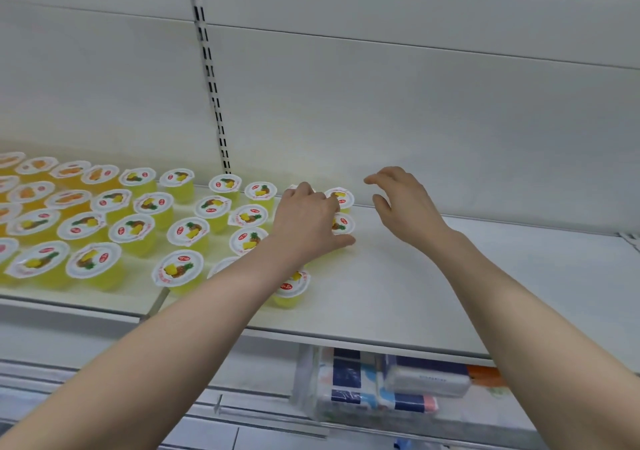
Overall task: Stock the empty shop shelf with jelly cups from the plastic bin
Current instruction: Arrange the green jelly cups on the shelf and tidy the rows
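Cups [179, 269] cover left half of shelf [450, 293], back edge to front. Left hand [308, 221] lies over the rightmost ones, fingers curled on a back-edge cup [293, 186], thumb spread. Right hand [405, 203] hovers beside, fingers loosely curled.

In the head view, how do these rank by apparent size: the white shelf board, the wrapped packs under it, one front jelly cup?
Largest: shelf board.
Then the wrapped packs.
Smallest: the jelly cup in the front row.
Camera nearness differs, so true sizes stay unsure.
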